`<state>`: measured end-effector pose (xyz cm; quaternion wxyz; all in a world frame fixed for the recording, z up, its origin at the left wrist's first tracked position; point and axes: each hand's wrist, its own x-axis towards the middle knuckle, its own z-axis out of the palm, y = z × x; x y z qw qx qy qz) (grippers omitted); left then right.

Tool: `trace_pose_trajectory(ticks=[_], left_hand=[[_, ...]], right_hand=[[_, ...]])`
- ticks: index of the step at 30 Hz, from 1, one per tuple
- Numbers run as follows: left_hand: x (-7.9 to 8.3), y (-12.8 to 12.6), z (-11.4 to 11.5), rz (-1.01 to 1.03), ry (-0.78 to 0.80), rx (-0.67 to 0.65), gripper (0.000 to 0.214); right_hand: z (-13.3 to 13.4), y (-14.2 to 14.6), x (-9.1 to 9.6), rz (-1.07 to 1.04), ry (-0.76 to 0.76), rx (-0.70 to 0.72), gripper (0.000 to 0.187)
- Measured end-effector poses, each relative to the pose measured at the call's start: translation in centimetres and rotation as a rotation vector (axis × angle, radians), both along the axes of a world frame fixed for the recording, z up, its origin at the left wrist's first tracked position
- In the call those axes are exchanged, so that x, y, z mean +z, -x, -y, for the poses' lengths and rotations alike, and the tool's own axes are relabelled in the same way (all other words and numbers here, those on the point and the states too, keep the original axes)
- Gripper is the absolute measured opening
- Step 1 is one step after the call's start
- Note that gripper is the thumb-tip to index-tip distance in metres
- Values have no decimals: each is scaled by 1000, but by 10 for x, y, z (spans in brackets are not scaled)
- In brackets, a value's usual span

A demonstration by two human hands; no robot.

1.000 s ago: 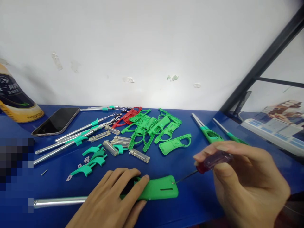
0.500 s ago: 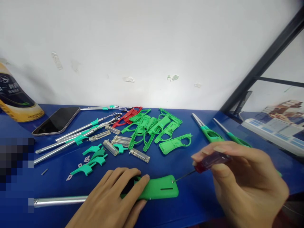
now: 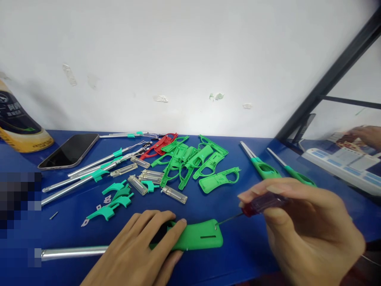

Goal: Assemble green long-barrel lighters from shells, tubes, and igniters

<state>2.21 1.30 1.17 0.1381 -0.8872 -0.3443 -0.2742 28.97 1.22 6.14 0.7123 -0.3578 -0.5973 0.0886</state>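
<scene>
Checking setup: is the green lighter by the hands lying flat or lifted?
Lying flat: the green lighter rests on its side on the blue table, the left hand on top of it.

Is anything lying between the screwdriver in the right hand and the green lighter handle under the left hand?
Nothing visible: the screwdriver shaft passes over the blue table, and its tip reaches the green lighter handle at its right end.

Your frame: bright, even, diffuse light; faint sheen on the metal tube [image 3: 74,252]; edges bow outward; pixelated patch [image 3: 20,198] at left; right hand [image 3: 312,234] slightly soft.
</scene>
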Motion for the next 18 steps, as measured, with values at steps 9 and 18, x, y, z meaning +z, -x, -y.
trace_pose_trajectory(ticks=[9, 18], left_hand=[[-12, 2, -5, 58, -27, -44, 44], [-12, 2, -6, 68, -26, -53, 42]], right_hand=[[-4, -2, 2, -18, -102, 99, 18], [-3, -1, 2, -22, -80, 93, 17]])
